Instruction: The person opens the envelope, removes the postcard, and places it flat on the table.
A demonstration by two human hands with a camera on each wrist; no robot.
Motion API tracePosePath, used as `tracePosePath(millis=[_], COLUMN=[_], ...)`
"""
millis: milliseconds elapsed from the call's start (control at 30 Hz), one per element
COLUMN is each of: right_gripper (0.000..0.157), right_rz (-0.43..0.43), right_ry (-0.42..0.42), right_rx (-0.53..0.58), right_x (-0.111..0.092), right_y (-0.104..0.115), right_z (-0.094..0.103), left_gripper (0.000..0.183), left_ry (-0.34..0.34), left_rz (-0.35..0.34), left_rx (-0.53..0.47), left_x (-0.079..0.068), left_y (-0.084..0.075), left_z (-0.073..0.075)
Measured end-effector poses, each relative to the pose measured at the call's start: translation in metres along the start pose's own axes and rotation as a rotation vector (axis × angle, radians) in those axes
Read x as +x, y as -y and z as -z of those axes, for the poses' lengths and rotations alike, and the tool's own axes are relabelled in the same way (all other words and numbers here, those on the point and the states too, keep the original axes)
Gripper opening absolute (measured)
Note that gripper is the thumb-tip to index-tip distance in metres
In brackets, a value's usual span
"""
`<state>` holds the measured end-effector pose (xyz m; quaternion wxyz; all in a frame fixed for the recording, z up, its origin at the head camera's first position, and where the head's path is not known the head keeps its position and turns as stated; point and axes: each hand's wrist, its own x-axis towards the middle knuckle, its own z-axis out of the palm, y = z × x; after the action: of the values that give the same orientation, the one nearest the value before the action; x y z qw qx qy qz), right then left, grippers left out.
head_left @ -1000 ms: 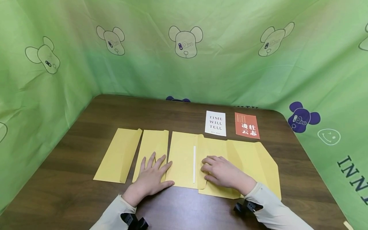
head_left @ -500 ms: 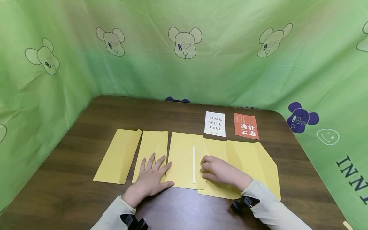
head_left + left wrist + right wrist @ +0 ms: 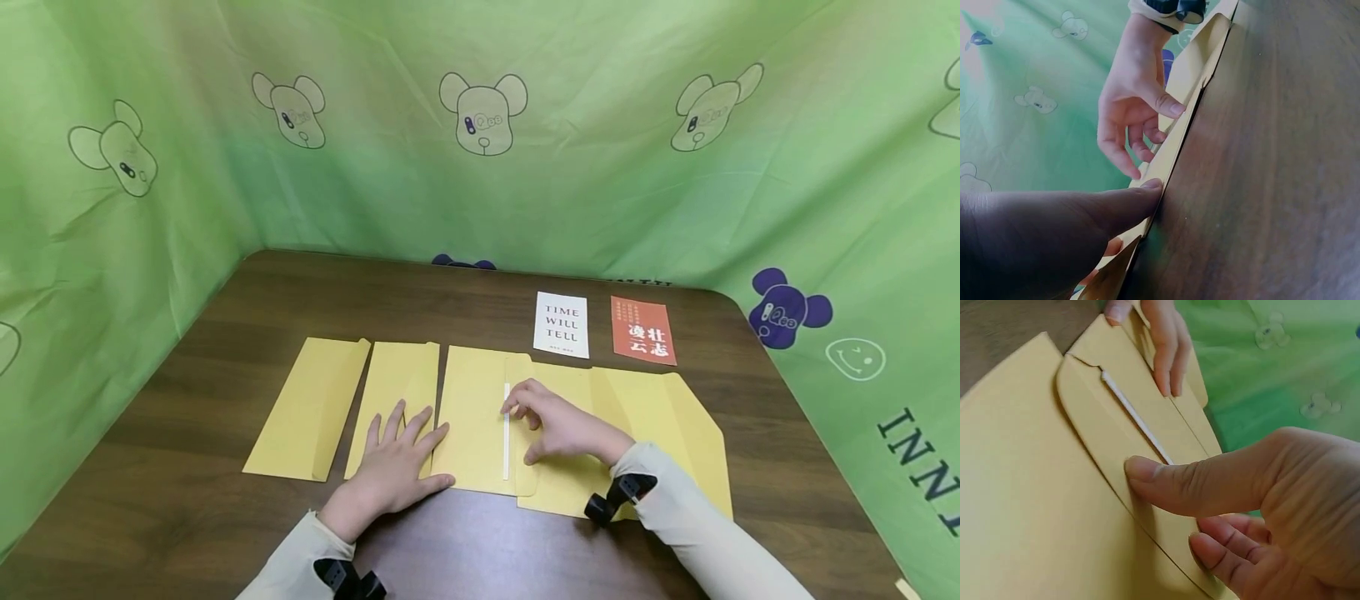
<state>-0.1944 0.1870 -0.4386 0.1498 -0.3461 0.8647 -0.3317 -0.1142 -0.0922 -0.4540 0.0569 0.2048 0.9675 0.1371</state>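
Observation:
A yellow envelope (image 3: pixel 471 400) lies in the middle of the row with its flap unfolded and a white strip (image 3: pixel 506 454) running along it. My left hand (image 3: pixel 397 462) rests flat with fingers spread over the second envelope (image 3: pixel 405 367); its thumb (image 3: pixel 1138 199) presses the middle envelope's near edge. Over the flap, my right hand (image 3: pixel 562 423) has bent fingers and a thumb held apart from them. Its fingertips are by the strip's upper part. In the right wrist view the thumb (image 3: pixel 1166 481) hides that end of the strip (image 3: pixel 1135 415), so contact is unclear.
Another yellow envelope (image 3: pixel 303 408) lies at the far left. At the right, envelopes (image 3: pixel 656 433) overlap under the right forearm. Behind them lie a white card (image 3: pixel 561 325) and a red card (image 3: pixel 643 331). Green printed cloth (image 3: pixel 360 200) surrounds the dark wooden table (image 3: pixel 187 442).
My right hand has moved left from the flap's outer edge to the white strip, its fingers and thumb spreading apart. The left hand has stayed in place.

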Motion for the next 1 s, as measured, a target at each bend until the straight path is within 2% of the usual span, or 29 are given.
tracePosePath(millis=[67,167,333,467,600,833,1000], right_gripper=[0.080,0.097,0.105,0.101,0.093,0.080,0.078], right_rz=[-0.048,-0.068,-0.088,-0.107,-0.096,-0.096,-0.102], right_ry=[0.000,0.007,0.028,0.036,0.002,-0.044,-0.062], right_rx=[0.054,0.108,0.219,0.408,0.588,0.730,0.863], right_x=[0.001,0.003,0.006,0.008,0.010,0.011,0.013], right_y=[-0.002,-0.004,-0.010,-0.016,-0.023,-0.028,-0.029], right_z=[0.001,0.002,0.006,0.009,0.010,0.010,0.008], left_gripper=[0.067,0.067,0.067,0.067,0.067,0.066,0.066], left_ry=[0.003,0.003,0.003,0.000,-0.001,0.004,0.006], left_rz=[-0.001,-0.002,-0.001,-0.004,-0.005,-0.007,-0.005], left_rx=[-0.007,-0.015,-0.017,-0.020,-0.023,-0.031,-0.034], left_x=[-0.001,-0.001,-0.001,-0.001,0.000,-0.001,-0.002], left_y=[0.000,-0.001,-0.001,0.000,0.000,0.000,0.000], left_z=[0.000,0.001,0.001,0.001,-0.001,0.000,0.002])
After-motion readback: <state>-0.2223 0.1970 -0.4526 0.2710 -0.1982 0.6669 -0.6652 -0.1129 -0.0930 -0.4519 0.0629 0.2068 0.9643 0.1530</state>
